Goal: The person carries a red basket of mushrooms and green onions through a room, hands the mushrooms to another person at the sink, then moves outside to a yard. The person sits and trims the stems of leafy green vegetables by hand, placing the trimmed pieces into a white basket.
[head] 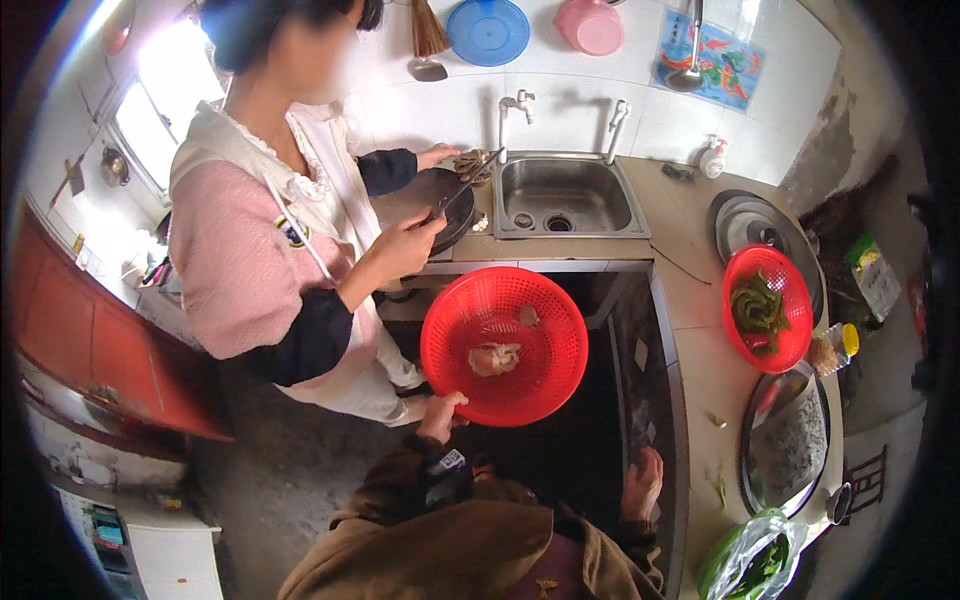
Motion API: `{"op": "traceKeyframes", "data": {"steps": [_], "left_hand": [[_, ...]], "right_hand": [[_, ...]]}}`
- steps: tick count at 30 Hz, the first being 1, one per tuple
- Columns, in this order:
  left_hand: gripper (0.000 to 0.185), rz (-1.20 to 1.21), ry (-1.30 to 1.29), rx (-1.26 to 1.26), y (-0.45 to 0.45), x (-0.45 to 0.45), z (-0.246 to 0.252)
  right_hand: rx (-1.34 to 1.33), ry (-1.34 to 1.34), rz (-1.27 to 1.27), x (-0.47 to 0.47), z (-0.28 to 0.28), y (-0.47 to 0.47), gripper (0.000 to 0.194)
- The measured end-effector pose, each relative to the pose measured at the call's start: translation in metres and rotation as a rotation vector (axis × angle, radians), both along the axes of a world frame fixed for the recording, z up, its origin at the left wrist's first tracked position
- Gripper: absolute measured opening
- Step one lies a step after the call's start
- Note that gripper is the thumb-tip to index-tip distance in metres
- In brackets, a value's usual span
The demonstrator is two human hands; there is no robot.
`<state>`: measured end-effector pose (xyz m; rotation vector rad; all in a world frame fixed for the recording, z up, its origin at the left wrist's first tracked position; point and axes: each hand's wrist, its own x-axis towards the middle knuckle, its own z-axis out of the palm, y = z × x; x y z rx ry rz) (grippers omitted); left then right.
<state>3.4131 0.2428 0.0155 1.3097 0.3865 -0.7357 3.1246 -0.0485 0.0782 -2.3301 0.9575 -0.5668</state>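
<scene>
My left hand [442, 418] grips the near rim of a red plastic colander [555, 352], which I hold out over the dark floor. Inside lie a pale, wet-looking lump of food [493, 359], perhaps raw meat, and a smaller pale piece [529, 315]. My right hand [643, 484] holds nothing and hangs by the front edge of the right-hand counter, fingers loosely bent. To the left, a co-worker's hand [401, 251] holds a kitchen knife [471, 181] above a dark round board [454, 232]. That person's other hand [436, 155] is behind the board.
A steel sink [634, 221] is set into the counter beneath a tap [517, 105]. Along the right counter [694, 405] are a second red colander [795, 300] of green peppers, a yellow-capped jar [834, 351], an oval tray [784, 442] and a plastic bag of greens [757, 562].
</scene>
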Motion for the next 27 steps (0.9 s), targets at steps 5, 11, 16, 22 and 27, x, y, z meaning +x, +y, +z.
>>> {"op": "traceKeyframes", "data": {"steps": [5, 11, 16, 22, 27], "left_hand": [[0.021, -0.014, 0.024, 0.024, -0.005, -0.006, 0.006], [0.021, -0.019, -0.023, 0.003, -0.008, -0.016, 0.016], [0.016, -0.020, -0.015, 0.037, -0.013, -0.024, 0.025], [0.016, -0.027, -0.028, 0.036, -0.016, -0.034, 0.029], [0.018, -0.013, -0.044, 0.025, -0.015, -0.038, 0.028]], "right_hand": [[-0.010, 0.014, 0.017, -0.003, 0.002, 0.001, 0.038], [0.035, -0.027, 0.030, -0.010, -0.002, -0.003, 0.037], [0.078, -0.030, 0.046, -0.012, -0.005, -0.005, 0.037], [0.092, -0.037, 0.063, -0.016, -0.003, -0.008, 0.037], [0.093, -0.029, 0.068, -0.017, -0.001, -0.010, 0.036]]}}
